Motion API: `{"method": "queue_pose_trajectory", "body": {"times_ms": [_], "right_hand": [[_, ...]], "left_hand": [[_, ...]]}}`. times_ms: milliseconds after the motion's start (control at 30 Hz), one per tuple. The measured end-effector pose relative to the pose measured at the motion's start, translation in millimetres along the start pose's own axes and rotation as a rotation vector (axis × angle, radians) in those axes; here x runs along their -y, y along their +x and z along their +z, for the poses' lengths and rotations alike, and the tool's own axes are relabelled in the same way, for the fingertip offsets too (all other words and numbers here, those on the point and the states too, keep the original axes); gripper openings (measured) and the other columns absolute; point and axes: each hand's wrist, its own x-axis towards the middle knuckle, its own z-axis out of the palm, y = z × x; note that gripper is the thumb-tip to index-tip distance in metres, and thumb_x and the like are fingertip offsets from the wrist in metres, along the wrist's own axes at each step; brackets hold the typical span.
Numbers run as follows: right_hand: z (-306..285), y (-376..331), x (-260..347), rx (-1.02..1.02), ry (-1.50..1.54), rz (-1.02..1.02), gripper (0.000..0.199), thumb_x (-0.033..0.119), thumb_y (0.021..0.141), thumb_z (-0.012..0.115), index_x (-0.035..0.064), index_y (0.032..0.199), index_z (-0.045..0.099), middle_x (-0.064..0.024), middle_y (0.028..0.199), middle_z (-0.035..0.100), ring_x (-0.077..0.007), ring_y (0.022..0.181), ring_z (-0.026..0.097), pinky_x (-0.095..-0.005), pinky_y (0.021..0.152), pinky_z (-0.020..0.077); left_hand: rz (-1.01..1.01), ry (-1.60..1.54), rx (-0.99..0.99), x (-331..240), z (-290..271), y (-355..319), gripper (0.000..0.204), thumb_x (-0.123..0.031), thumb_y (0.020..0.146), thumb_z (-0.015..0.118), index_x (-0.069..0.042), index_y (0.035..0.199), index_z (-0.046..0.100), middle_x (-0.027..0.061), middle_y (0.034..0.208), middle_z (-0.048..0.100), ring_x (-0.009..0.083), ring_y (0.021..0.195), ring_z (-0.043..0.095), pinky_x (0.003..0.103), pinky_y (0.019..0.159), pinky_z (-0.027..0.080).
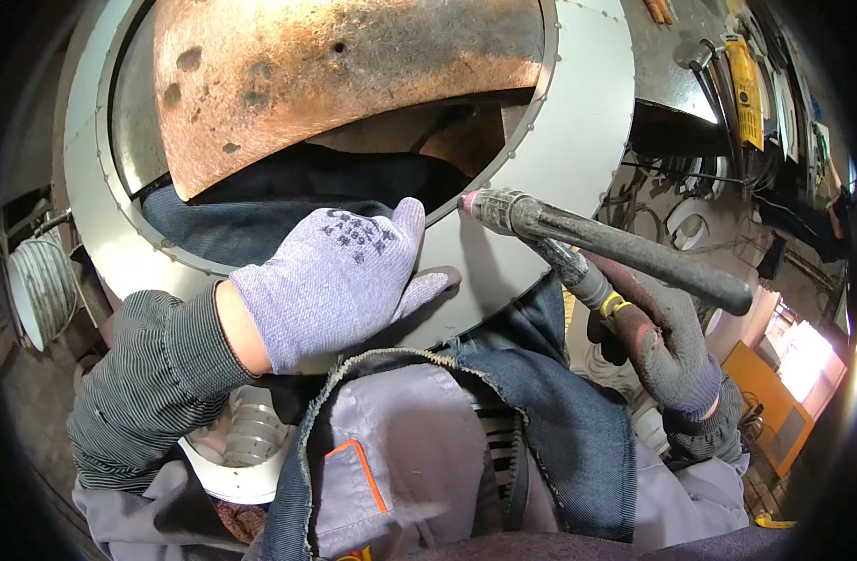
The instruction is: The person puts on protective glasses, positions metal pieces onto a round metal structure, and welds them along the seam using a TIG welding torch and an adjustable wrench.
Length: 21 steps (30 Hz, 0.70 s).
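In my gloved right hand (667, 332) is a TIG welding torch (592, 224) with a long dark back cap. My fingers wrap its handle, and its pinkish nozzle points left at the inner edge of a large pale metal ring (583, 112). Small, regularly spaced spots run along that inner edge. My left hand (330, 276), in a light grey-lilac glove, rests over the near side of the ring. Its index finger and thumb are stretched apart, with the index tip beside the seam near the nozzle; its other fingers are hidden.
A curved copper-coloured plate (353, 75) and dark denim cloth (223, 229) lie within the ring. Denim (578, 439) also covers my lap. At right are a yellow tool (744, 93), hammers and cables; a cable coil (40, 290) hangs at left. An orange panel (770, 407) stands lower right.
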Motion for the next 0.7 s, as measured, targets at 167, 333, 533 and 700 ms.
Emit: {"method": "queue_pose_trajectory", "body": {"times_ms": [167, 333, 533, 700], "right_hand": [[-0.4, -3.3, 7.2, 0.031, -0.043, 0.078, 0.068, 0.047, 0.097, 0.054, -0.0071, 0.138, 0.050, -0.0200, 0.117, 0.068, -0.0200, 0.108, 0.065, -0.0344, 0.093, 0.0492], [6.2, -6.4, 4.5, -0.011, -0.014, -0.030, 0.066, 0.044, 0.097, 0.052, -0.0097, 0.136, 0.050, -0.0223, 0.117, 0.067, -0.0223, 0.109, 0.065, -0.0347, 0.094, 0.0492], [6.1, -7.8, -4.1, -0.079, 0.065, -0.101, 0.085, 0.064, 0.096, 0.048, -0.0048, 0.145, 0.043, -0.0081, 0.103, 0.064, -0.0090, 0.075, 0.056, -0.0224, 0.062, 0.0446], [5.0, -8.7, -2.3, -0.078, 0.072, -0.066, 0.068, 0.048, 0.100, 0.045, -0.0077, 0.139, 0.050, -0.0119, 0.110, 0.065, -0.0124, 0.086, 0.062, -0.0275, 0.075, 0.0500]], "left_hand": [[-0.002, 0.013, 0.026, 1.4, -2.2, -3.0, 0.050, -0.041, 0.099, 0.055, 0.007, 0.111, 0.051, 0.0233, 0.075, 0.063, 0.0373, 0.065, 0.066, 0.045, 0.054, 0.050], [0.246, 0.189, 0.045, 10.7, 2.0, 1.6, 0.042, -0.033, 0.101, 0.051, 0.006, 0.116, 0.055, 0.0226, 0.081, 0.064, 0.0332, 0.067, 0.067, 0.045, 0.055, 0.051], [0.029, -0.020, -0.039, 4.3, 5.2, 3.4, 0.055, -0.048, 0.098, 0.054, 0.006, 0.103, 0.047, 0.0225, 0.067, 0.063, 0.0407, 0.064, 0.066, 0.046, 0.057, 0.051], [-0.034, -0.001, 0.003, -2.6, -2.4, -1.4, 0.052, -0.046, 0.098, 0.056, 0.004, 0.102, 0.046, 0.0231, 0.070, 0.063, 0.0412, 0.066, 0.065, 0.047, 0.060, 0.051]]}}
